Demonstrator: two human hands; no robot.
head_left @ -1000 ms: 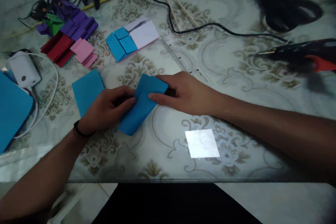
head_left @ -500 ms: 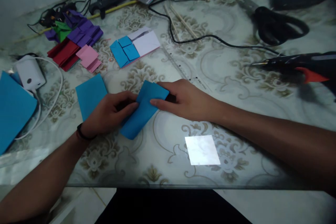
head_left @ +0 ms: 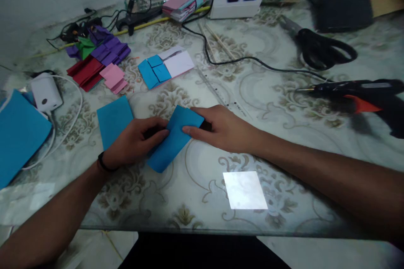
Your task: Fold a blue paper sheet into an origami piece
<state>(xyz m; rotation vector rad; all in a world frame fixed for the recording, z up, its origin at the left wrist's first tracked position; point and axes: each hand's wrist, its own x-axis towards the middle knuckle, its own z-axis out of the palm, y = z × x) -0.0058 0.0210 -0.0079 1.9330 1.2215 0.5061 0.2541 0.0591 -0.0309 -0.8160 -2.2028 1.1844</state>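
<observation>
Between my two hands is a folded sheet of blue paper (head_left: 172,143), tilted and held just over the table. My left hand (head_left: 134,141) pinches its left edge, thumb on top. At the upper right corner my right hand (head_left: 217,128) grips it, the thumb pressing on the face and the fingers behind, partly hidden. Another blue paper piece (head_left: 114,119) lies flat beyond my left hand, which covers part of it. Farther back rests a blue and white folded paper piece (head_left: 167,67).
Folded papers in purple (head_left: 110,50), red (head_left: 85,71) and pink (head_left: 113,79) sit at back left. A white charger (head_left: 46,92) and a large blue sheet (head_left: 22,138) are left. Right are scissors (head_left: 325,48), a glue gun (head_left: 356,90) and a clear ruler (head_left: 217,90).
The whole scene sits slightly lower in view, as the camera has tilted up a little. Both hands keep their hold on the blue paper, almost unmoved.
</observation>
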